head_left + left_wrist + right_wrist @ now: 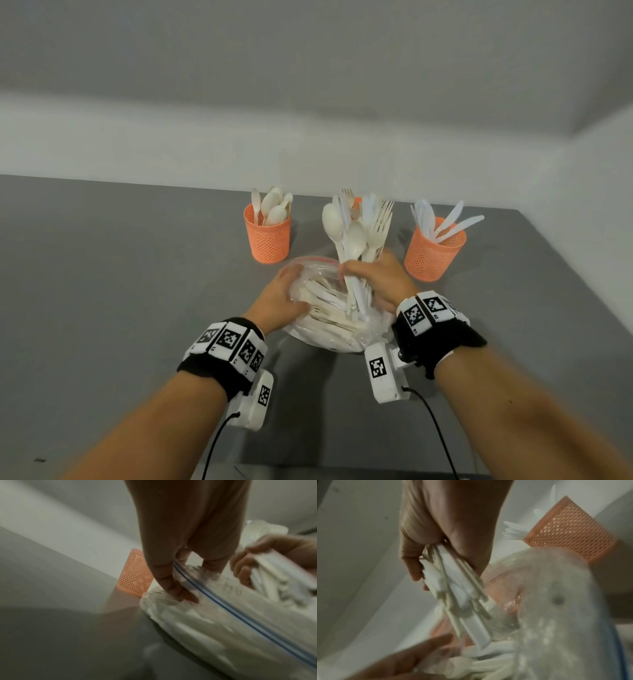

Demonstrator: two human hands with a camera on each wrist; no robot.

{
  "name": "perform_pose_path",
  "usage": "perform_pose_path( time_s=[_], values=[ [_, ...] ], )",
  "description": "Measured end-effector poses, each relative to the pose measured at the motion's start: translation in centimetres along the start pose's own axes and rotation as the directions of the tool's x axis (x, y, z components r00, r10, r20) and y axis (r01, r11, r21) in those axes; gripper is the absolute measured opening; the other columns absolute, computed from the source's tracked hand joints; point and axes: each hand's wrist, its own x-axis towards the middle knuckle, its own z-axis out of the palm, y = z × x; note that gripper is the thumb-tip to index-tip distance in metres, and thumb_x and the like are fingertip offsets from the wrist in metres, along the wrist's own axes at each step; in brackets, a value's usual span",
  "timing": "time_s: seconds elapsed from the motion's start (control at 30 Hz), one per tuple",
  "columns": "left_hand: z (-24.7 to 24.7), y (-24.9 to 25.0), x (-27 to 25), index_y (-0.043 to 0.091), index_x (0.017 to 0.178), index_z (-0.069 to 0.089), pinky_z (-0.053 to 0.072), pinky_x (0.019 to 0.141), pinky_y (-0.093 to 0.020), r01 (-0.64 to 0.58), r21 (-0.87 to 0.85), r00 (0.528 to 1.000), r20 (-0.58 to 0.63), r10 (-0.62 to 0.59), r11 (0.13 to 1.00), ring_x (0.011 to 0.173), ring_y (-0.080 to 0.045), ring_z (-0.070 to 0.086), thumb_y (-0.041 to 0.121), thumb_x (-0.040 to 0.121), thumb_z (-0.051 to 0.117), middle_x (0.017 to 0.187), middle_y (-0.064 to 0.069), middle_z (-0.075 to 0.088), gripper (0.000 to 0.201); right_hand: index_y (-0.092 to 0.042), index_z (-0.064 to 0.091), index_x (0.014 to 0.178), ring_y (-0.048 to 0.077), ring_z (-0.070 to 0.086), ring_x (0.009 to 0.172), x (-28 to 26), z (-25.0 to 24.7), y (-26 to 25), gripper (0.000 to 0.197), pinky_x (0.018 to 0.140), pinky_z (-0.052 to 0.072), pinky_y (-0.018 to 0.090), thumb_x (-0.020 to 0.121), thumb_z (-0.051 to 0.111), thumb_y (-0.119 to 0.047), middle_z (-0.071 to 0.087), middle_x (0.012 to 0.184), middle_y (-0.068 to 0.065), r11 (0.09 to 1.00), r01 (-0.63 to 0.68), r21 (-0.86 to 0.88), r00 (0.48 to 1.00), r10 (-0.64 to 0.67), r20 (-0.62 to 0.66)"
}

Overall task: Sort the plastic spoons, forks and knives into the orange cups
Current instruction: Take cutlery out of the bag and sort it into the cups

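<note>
Our right hand holds a bundle of white plastic spoons and forks upright above the clear zip bag, fingers curled tight round the handles, which fan out below the fist toward the bag's open mouth while the bowls and tines rise above it. Our left hand rests on the bag's left side, fingers bent and pressing down on the plastic at the blue zip line, more white cutlery lying loose inside. The bag sits on the grey surface toward its near edge. Along the far edge stand the orange cups: the left cup filled with spoons, the right cup with knives, and a middle cup almost hidden behind the raised bundle, fork tines showing at its rim.
</note>
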Motion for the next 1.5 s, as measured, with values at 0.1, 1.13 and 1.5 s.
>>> perform_pose_path(
  time_s=[0.1,1.13,1.5],
  values=[
    [-0.3,-0.4,0.7,0.016,0.138,0.037,0.046,0.097,-0.041,0.091,-0.034,0.995,0.039,-0.089,0.995,0.12,-0.03,0.048,0.019,0.078,0.063,0.141,-0.011,0.037,0.066,0.011,0.056,0.11,0.021,0.064,0.062,-0.1,-0.1,-0.5,0.036,0.058,0.055,0.029,0.074,0.064,0.011,0.06,0.076,0.015,0.984,-0.055,0.167,0.997,0.046,0.059],
    [-2.5,6.0,2.0,0.006,0.098,0.058,0.058,0.074,-0.039,0.057,-0.968,0.989,0.021,-0.146,0.244,0.082,-0.025,0.069,0.015,0.086,0.062,0.081,-0.01,0.065,0.016,-0.007,0.063,0.091,0.0,0.045,0.054,-1.3,3.9,-1.8,0.016,0.057,0.041,0.013,0.081,0.07,-0.017,0.047,0.063,-0.01,0.831,0.392,-0.394,0.914,-0.402,0.062],
    [-3.1,4.6,2.4,0.011,0.102,0.058,0.057,0.076,-0.039,0.051,-0.986,0.986,0.024,-0.165,0.162,0.088,-0.022,0.06,0.012,0.081,0.066,0.084,-0.005,0.058,0.022,-0.012,0.05,0.089,0.013,0.054,0.059,-0.5,2.5,-3.0,0.016,0.064,0.049,0.03,0.098,0.036,-0.01,0.055,0.072,0.0,0.84,0.156,-0.519,0.983,-0.078,0.168]
  ],
)
